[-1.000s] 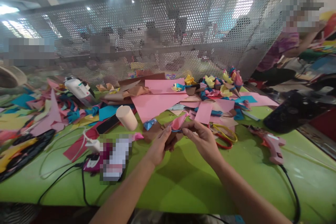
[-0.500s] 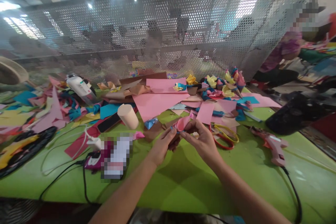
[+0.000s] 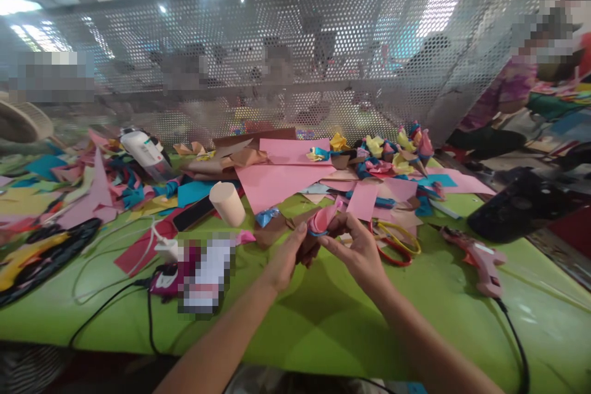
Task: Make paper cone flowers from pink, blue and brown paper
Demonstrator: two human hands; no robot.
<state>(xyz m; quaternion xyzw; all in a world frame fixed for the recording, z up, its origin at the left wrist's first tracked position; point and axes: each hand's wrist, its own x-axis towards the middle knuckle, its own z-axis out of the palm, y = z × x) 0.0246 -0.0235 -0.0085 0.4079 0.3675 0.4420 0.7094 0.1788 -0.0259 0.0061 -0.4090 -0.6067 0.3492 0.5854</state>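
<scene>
Both my hands meet over the green table (image 3: 323,314) and pinch a small pink rolled paper piece (image 3: 321,220) with a blue edge. My left hand (image 3: 287,257) holds its lower side with closed fingers, over a bit of brown paper. My right hand (image 3: 355,246) grips the piece from the right with thumb and fingers pressed together. Red and yellow scissors (image 3: 397,245) lie just right of my right hand.
Pink sheets (image 3: 277,181) and coloured paper scraps cover the back of the table. A cream cylinder (image 3: 227,203), a white glue bottle (image 3: 145,151), a pink glue gun (image 3: 478,257) with its cord, cables at the left and a perforated metal screen (image 3: 295,55) behind. Another person sits at far right.
My hands have stayed together on the pink piece, turning it slightly; the view has shifted a little.
</scene>
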